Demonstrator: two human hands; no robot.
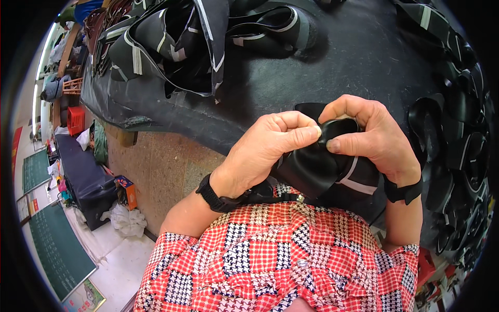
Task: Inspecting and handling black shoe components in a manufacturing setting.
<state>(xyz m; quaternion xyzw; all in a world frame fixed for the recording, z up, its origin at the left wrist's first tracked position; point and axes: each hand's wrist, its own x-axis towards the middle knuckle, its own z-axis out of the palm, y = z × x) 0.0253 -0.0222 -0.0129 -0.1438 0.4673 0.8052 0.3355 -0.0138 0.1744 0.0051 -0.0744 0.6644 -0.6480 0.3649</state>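
Close in front of my body, both hands hold a black leather shoe upper [311, 170], its smooth face bent into a curve. My left hand [260, 143] pinches its upper edge between thumb and index finger. On the other side, my right hand [375, 132] grips a curled part of it, thumb in front and fingers curved behind. A pale tape strip [358, 185] runs along the lower right of the piece. Its underside and part of the far side are hidden by my hands.
A black-covered table [358, 57] stretches ahead. Black pieces with pale tape [156, 52] are heaped at the far left, and more uppers [460, 135] lie along the right. A dark bench [86, 171] and a white plastic bag [128, 221] are on the left.
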